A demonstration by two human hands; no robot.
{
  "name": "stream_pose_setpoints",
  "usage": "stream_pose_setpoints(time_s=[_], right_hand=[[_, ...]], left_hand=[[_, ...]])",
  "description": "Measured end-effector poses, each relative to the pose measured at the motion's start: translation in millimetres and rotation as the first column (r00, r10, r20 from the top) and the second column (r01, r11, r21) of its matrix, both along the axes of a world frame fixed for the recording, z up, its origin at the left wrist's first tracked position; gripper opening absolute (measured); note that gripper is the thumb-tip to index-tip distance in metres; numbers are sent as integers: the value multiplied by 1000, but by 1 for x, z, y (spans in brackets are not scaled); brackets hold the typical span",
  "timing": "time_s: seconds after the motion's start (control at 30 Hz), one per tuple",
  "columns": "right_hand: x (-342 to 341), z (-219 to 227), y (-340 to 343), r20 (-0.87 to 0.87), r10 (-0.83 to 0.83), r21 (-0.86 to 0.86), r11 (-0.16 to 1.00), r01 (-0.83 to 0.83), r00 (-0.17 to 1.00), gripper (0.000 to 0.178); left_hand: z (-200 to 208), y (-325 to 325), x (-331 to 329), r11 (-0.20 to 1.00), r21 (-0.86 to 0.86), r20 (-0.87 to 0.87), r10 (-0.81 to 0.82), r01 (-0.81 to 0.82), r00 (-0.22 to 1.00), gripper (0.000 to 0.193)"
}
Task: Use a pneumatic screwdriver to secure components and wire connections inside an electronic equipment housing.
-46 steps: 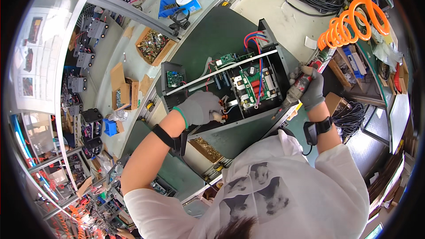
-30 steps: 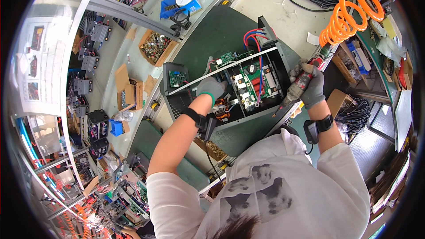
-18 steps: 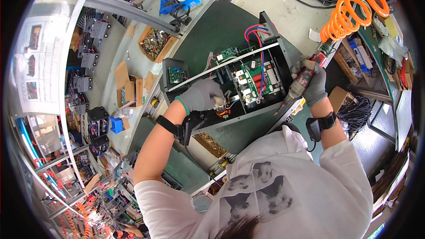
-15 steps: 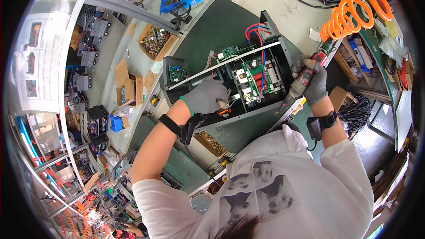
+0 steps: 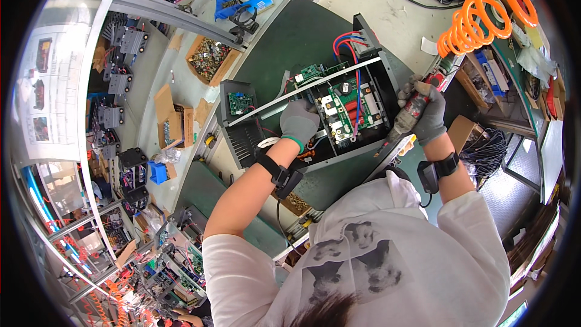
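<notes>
Tool [image 5: 405,120] of red and dark colour is gripped by the right hand [image 5: 431,118]. The left hand [image 5: 300,120] is placed inside the open black chassis [image 5: 241,144] on a green board [image 5: 296,39]; whether something is grasped cannot be told. Farther, a blue box [image 5: 262,1] is seen.

No readable text (printed sheet [image 5: 55,94] too blurred)

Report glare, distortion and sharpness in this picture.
Head view: glare washes out part of the hanging printed sheet and brightens the textured metal plate; head view: fisheye distortion bows the white post, and the corners go black; head view: the green circuit board looks fairly sharp, though its finest markings are too small to read.
</notes>
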State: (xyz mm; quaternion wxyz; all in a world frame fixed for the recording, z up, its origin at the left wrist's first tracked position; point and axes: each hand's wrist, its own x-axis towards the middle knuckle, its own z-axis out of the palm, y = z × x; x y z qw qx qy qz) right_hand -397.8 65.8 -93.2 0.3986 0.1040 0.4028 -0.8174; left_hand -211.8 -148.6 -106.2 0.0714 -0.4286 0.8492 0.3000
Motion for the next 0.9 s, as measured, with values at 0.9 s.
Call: stream_pose_setpoints(time_s=[0.9], right_hand=[[3,0,1,2,-9,-55,998,9,1000,19]], left_hand=[[-4,16,-1,954,-169,169,-218,246,961,22]])
